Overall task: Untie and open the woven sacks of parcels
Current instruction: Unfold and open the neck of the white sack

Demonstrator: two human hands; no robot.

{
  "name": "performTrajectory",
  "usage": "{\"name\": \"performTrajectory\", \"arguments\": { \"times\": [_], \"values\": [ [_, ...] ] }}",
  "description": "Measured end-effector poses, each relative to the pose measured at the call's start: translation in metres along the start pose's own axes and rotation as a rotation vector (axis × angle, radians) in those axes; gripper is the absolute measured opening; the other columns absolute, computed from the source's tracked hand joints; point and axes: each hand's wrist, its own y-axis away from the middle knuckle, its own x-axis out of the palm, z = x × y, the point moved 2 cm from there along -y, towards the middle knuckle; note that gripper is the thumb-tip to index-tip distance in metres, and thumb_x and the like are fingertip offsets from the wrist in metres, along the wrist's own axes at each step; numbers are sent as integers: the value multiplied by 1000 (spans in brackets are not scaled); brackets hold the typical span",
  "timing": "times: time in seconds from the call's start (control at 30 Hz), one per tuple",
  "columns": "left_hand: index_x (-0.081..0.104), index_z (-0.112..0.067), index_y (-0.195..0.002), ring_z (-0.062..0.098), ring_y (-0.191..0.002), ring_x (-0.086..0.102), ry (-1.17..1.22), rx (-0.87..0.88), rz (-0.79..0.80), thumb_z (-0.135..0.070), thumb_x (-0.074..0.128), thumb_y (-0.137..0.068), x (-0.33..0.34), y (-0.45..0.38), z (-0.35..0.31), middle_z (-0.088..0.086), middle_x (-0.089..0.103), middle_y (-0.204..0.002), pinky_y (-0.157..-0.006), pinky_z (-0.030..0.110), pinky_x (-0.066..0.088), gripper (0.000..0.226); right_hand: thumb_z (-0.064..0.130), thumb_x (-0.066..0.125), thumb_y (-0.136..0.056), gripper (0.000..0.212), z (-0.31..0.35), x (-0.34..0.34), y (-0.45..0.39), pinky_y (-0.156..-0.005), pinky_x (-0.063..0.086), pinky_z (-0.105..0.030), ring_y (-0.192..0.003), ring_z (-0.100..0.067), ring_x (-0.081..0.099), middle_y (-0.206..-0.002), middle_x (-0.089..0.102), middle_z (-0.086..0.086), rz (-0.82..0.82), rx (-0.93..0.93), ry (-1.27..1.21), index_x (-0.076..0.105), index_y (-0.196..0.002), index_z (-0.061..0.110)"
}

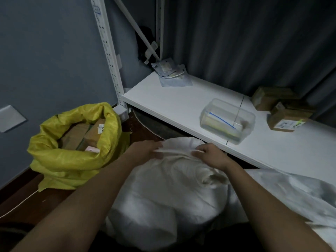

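Note:
A full white woven sack point(163, 197) stands on the floor in front of me, its gathered mouth at the top. My left hand point(145, 150) grips the bunched fabric on the left side of the mouth. My right hand point(211, 155) pinches a fold of the same mouth on the right. To the left, a yellow woven sack point(60, 160) stands with its mouth wide, and brown cardboard parcels point(87, 133) show inside it.
A white shelf board point(163, 99) runs behind the sack, carrying a clear plastic box point(227, 120), flat grey mailers point(172, 75) and brown cartons point(283, 110). A second white sack point(294, 193) lies at the right. A dark curtain hangs behind; the shelf's perforated post point(109, 51) rises at left.

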Motion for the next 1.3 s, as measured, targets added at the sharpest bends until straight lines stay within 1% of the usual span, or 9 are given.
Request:
{"name": "performTrajectory", "arguments": {
  "times": [0.13,0.43,0.57,0.73,0.93,1.07,1.17,1.23,1.3],
  "values": [
    [51,-21,-134,17,-129,44,160,88,-61,-45,40,-98,12,-13,-18,-2,50,-139,-103,27,34,45,28,62,-92,29,-23,6,-10,-53,35,-19,-50,2,43,-59,54,8,-18,-17,-67,67,-67,13],
    [44,-23,-139,20,-135,35,246,-80,350,-58,39,-93,35,-45,-13,1,40,-147,-105,27,26,58,29,59,-94,21,-36,9,-10,-66,46,-23,-69,-5,61,-76,69,5,-122,-158,-44,71,-80,18],
    [43,-23,-140,18,-132,38,290,-94,485,-76,32,-83,30,-43,-18,0,40,-147,-110,32,29,78,26,57,-95,19,-33,10,-1,-60,43,-20,-71,-8,62,-78,70,2,-306,-431,252,71,-89,14],
    [45,-12,-136,20,-134,35,321,-23,315,-57,40,-93,28,-42,-34,7,43,-144,-107,26,25,63,33,52,-92,29,-32,6,9,-59,54,-32,-74,-22,68,-83,71,-3,-366,-514,397,71,-97,12],
    [54,-18,-118,20,-115,52,132,232,-3,-45,55,-91,13,-24,-47,4,62,-116,-76,23,36,38,42,65,-85,34,-3,-8,11,-80,47,-25,-92,-10,59,-111,60,9,99,-227,230,48,-112,33],
    [53,-23,-98,18,-93,56,88,256,-55,-52,63,-83,6,-17,-44,1,62,-97,-67,27,35,34,21,46,-98,40,5,13,9,-83,40,-19,-104,-22,61,-123,63,-8,162,-344,367,46,-139,19],
    [51,-32,-108,12,-103,51,324,81,203,-52,70,-77,2,-12,-37,-8,54,-109,-80,26,40,42,19,42,-90,43,4,24,18,-67,55,-32,-80,-30,69,-98,70,-16,-108,-608,548,55,-130,9],
    [52,-29,-124,10,-115,47,368,1,353,-54,68,-77,-2,-9,-39,-10,51,-121,-91,24,39,55,21,42,-82,47,4,29,24,-38,42,-21,-47,-22,59,-71,64,-8,-255,-768,694,51,-126,10],
    [55,-24,-125,12,-116,48,351,19,378,-56,63,-80,-5,-8,-42,-5,54,-127,-94,27,40,55,23,50,-80,51,2,29,29,-35,28,-22,-41,-17,51,-67,57,-4,-375,-858,844,43,-129,12]
  ]
}}
